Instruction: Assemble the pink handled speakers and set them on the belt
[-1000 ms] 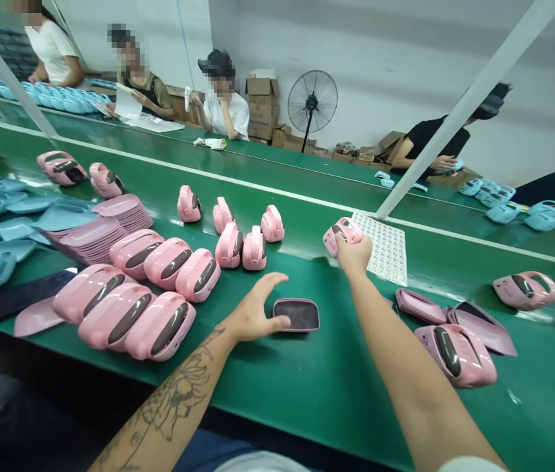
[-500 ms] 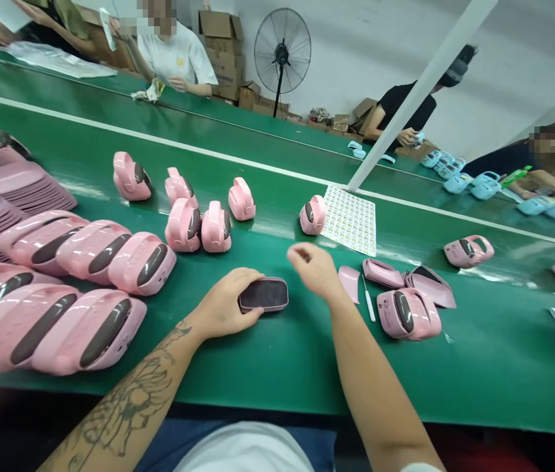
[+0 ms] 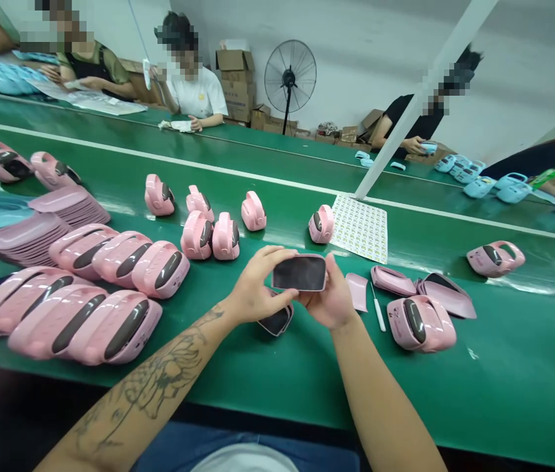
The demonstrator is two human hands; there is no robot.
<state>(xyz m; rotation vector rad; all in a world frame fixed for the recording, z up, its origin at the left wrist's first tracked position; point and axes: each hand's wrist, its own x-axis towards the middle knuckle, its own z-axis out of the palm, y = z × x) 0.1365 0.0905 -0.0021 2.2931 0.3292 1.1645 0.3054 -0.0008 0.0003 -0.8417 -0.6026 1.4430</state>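
A dark rectangular panel with a thin pink rim (image 3: 300, 273) is held between both hands above the green table. My left hand (image 3: 260, 287) grips its left end, thumb along the lower edge. My right hand (image 3: 332, 300) closes round its right end, the fingers partly hidden behind it. Below lies another pink-edged dark piece (image 3: 277, 321), partly covered by my left hand. To the right are a small pink curved plate (image 3: 357, 292), a white-handled screwdriver-like tool (image 3: 379, 316) and a glossy pink housing with a handle (image 3: 421, 323).
Rows of pink housings (image 3: 115, 328) fill the left side, near stacked pink plates (image 3: 36, 239). A sticker sheet (image 3: 361, 226) lies against a slanted white post (image 3: 405, 118). More pink parts (image 3: 393, 280) lie at right. Other people work across the table with light-blue housings (image 3: 511, 189).
My right hand has come over from the right to the panel, which is now raised off the table in both hands. Another dark piece shows beneath. The camera view has shifted.
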